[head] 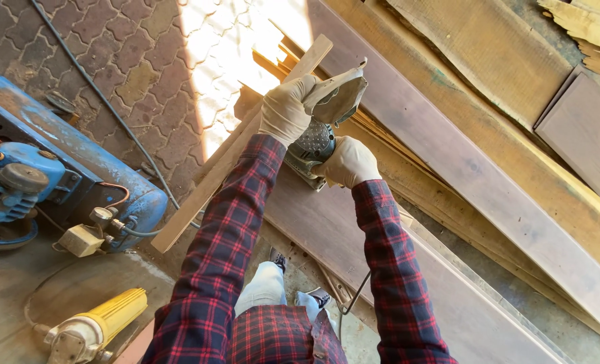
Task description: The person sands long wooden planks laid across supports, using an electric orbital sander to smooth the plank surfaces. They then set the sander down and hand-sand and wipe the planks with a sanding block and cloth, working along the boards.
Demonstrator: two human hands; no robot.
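Note:
I look down at both my gloved hands over long wooden boards. My right hand [348,163] grips the grey body of a hand-held sander [313,145], which is tilted on its side above a dark plank [354,229]. My left hand [285,108] pinches a worn sheet of sandpaper [338,96] that curls up off the sander's pad. Both arms wear red and dark checked sleeves. A black cord [354,296] hangs down from the sander toward my legs.
A blue air compressor [57,168] lies at the left on the paving. A yellow power tool [97,327] rests at bottom left. A thin batten [205,195] crosses diagonally. Several long planks [489,175] fill the right side. My shoes [278,259] stand below.

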